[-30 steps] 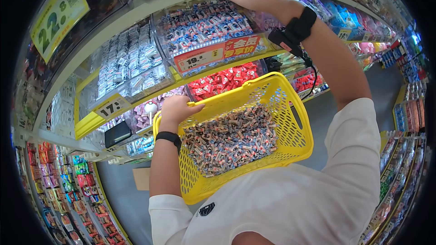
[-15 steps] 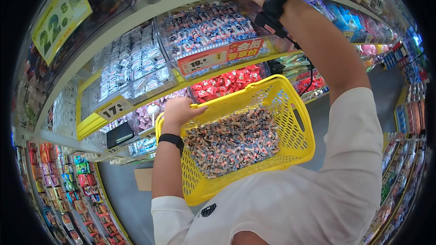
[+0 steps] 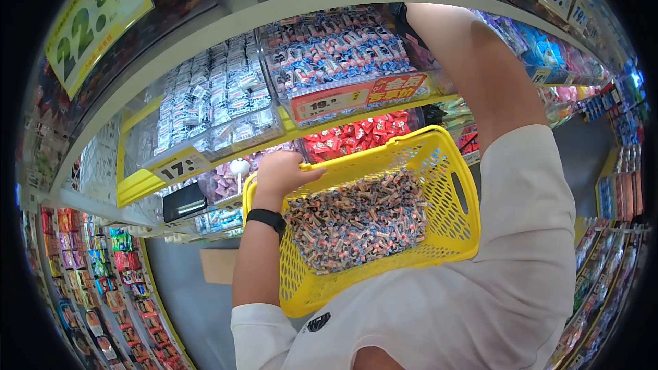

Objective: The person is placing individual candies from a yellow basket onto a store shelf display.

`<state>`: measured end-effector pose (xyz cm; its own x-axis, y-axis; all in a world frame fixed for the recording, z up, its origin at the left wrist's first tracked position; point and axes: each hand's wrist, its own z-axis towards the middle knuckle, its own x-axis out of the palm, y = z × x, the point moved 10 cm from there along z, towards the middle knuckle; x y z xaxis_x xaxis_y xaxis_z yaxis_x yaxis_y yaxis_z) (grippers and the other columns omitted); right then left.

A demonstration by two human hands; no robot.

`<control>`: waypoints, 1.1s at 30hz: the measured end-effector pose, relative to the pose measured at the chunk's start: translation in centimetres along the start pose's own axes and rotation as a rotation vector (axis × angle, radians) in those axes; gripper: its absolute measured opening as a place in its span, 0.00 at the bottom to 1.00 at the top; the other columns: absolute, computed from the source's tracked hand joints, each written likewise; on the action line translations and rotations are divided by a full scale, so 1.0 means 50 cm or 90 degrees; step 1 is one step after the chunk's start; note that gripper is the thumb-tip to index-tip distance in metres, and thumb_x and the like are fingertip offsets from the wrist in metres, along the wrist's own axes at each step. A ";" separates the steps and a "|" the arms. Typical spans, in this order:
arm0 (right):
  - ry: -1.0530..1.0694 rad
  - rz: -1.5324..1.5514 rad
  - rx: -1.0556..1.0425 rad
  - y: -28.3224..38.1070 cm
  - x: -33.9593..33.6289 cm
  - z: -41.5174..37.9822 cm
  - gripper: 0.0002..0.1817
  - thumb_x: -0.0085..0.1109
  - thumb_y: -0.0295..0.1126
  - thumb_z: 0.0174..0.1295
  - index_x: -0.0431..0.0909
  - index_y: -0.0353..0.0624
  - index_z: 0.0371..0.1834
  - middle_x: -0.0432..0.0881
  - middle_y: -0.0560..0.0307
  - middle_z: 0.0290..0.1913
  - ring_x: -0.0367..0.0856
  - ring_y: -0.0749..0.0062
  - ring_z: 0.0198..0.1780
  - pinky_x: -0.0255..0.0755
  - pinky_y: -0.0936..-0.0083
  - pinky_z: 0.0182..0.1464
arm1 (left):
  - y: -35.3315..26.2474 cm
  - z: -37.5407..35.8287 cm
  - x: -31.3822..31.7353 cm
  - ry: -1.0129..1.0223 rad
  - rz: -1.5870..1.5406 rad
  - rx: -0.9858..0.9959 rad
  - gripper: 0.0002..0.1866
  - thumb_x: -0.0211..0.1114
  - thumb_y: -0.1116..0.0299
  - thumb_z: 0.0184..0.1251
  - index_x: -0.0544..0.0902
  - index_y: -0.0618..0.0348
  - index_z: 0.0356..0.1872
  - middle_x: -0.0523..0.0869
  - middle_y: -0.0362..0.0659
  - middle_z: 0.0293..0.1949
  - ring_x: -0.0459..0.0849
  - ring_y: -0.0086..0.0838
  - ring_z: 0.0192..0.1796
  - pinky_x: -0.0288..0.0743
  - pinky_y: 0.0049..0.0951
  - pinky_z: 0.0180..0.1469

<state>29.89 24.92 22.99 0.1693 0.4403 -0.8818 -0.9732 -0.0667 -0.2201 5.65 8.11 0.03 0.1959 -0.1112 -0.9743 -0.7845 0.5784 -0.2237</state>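
Note:
A yellow basket (image 3: 384,147) with wrapped candies (image 3: 356,223) inside rests against my body. My left hand (image 3: 282,177) grips its left rim near the shelf, fingers hooked over the edge and thumb along it. My right arm reaches up to the shelf over a clear bin of blue-and-white wrapped candies (image 3: 336,51). The right hand is hidden behind the upper shelf edge; only the forearm and a dark band at the wrist show.
A bin of silver-white packets (image 3: 205,96) stands left of the candy bin, and red candies (image 3: 360,137) lie on the shelf below. A dark device (image 3: 185,202) sits by the lower shelf. Snack racks (image 3: 123,288) line the left; a cardboard piece (image 3: 218,266) is on the floor.
My right arm has reached farther up and in, so its hand has gone out of sight. The view has shifted slightly, with basket and shelves appearing a little lower and to the right.

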 end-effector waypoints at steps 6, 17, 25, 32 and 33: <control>0.049 -0.034 -0.004 0.030 0.047 0.024 0.15 0.58 0.39 0.66 0.79 0.43 0.51 0.84 0.54 0.34 0.80 0.69 0.35 0.73 0.69 0.41 | -0.003 -0.001 -0.004 -0.016 -0.007 0.013 0.35 0.67 0.29 0.47 0.84 0.58 0.17 0.82 0.47 0.18 0.83 0.40 0.24 0.75 0.40 0.31; 0.119 -0.068 -0.035 0.055 0.092 0.039 0.15 0.58 0.39 0.66 0.79 0.43 0.50 0.83 0.54 0.33 0.80 0.69 0.34 0.73 0.69 0.40 | -0.006 -0.003 -0.011 -0.038 -0.022 0.018 0.33 0.70 0.32 0.46 0.84 0.59 0.17 0.81 0.48 0.18 0.82 0.42 0.23 0.76 0.41 0.30; 0.137 -0.062 -0.044 0.061 0.097 0.037 0.14 0.58 0.39 0.66 0.79 0.43 0.49 0.83 0.54 0.33 0.79 0.70 0.33 0.73 0.69 0.40 | -0.007 -0.004 -0.015 -0.052 -0.023 0.022 0.33 0.70 0.32 0.46 0.84 0.59 0.16 0.81 0.48 0.17 0.82 0.41 0.23 0.76 0.41 0.30; 0.148 -0.054 -0.053 0.065 0.103 0.037 0.14 0.57 0.39 0.66 0.79 0.43 0.48 0.83 0.54 0.32 0.79 0.70 0.33 0.73 0.70 0.39 | -0.007 -0.004 -0.014 -0.049 -0.027 0.025 0.33 0.70 0.33 0.46 0.84 0.59 0.16 0.80 0.48 0.17 0.81 0.41 0.22 0.75 0.40 0.29; 0.148 -0.052 -0.050 0.065 0.102 0.036 0.14 0.57 0.39 0.66 0.79 0.43 0.48 0.83 0.54 0.32 0.79 0.70 0.33 0.73 0.70 0.39 | -0.007 -0.004 -0.014 -0.052 -0.027 0.026 0.33 0.70 0.33 0.46 0.83 0.59 0.16 0.80 0.48 0.17 0.81 0.41 0.22 0.75 0.40 0.29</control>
<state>27.31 28.56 18.50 0.2863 0.2300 -0.9301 -0.9414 -0.1130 -0.3177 5.69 7.83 0.81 0.2769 -0.0714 -0.9583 -0.7498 0.6077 -0.2619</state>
